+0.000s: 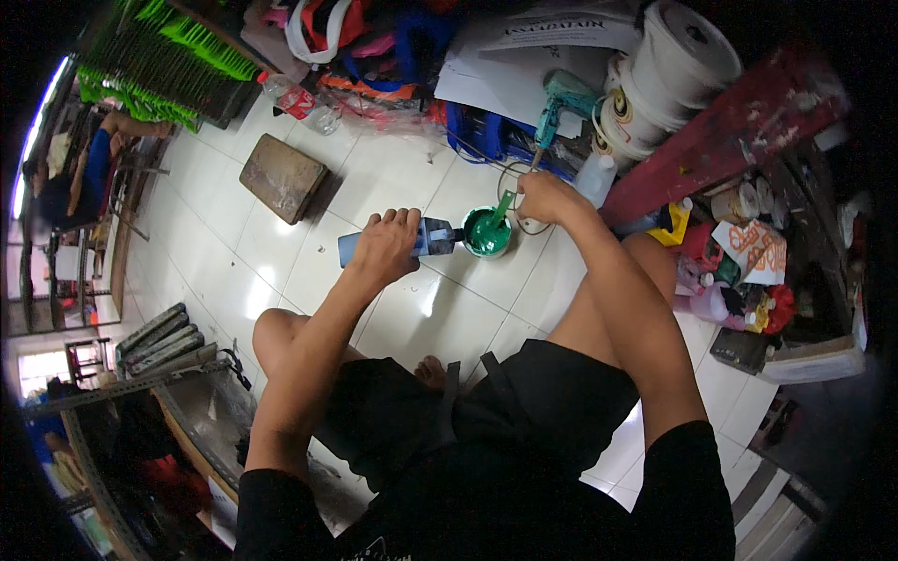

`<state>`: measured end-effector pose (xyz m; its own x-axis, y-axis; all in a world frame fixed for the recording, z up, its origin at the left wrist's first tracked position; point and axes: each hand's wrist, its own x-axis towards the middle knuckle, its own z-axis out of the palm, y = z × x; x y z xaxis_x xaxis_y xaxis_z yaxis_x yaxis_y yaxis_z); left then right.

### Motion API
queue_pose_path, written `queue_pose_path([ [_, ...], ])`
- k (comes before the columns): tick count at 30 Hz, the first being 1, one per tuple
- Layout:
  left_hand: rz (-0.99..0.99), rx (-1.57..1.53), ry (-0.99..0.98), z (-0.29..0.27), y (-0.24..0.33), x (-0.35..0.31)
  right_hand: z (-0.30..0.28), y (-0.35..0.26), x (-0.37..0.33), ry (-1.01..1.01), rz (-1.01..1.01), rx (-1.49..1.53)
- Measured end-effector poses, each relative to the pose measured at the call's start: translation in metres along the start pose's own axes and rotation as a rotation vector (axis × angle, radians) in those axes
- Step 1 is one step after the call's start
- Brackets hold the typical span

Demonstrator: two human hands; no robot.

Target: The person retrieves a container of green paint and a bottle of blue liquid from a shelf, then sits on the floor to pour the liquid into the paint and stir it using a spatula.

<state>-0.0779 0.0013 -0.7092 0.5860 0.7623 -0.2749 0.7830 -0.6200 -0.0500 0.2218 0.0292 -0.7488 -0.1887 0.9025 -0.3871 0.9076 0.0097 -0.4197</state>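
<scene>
Left grip: fingers wrapped firmly round a tilted blue-grey bottle (436,237), left hand (383,245).
Right grip: right hand (547,198), fingers bent beside a green stick (503,206); I can't tell if it's held.
Tub: below and between the hands, bottle neck at its rim (500,252).
Progress: green liquid (485,236) already inside, stick standing in it; pouring and mixing seem unfinished.
Floor: glossy white tiles (533,290).
Room: cluttered; heat gun (566,98), buckets (669,75) ahead-right.

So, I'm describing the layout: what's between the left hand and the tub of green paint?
The head view shows part of the blue item in the left hand, its dark tip at the tub.
</scene>
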Motion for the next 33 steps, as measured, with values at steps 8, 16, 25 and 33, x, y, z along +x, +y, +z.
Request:
queue_pose_path([
  [8,0.038,0.085,-0.058,-0.002,0.008,0.018,-0.031,0.002,-0.025,0.112,-0.053,0.148],
  [16,0.075,0.242,-0.056,-0.007,0.018,0.027,-0.039,0.006,-0.028,0.052,-0.006,0.087],
  [25,0.115,0.376,-0.047,-0.007,0.019,0.039,-0.044,0.014,-0.039,0.15,-0.021,0.166],
  [33,0.14,0.395,-0.027,-0.015,0.025,0.047,-0.044,0.019,-0.038,0.163,-0.015,0.139],
])
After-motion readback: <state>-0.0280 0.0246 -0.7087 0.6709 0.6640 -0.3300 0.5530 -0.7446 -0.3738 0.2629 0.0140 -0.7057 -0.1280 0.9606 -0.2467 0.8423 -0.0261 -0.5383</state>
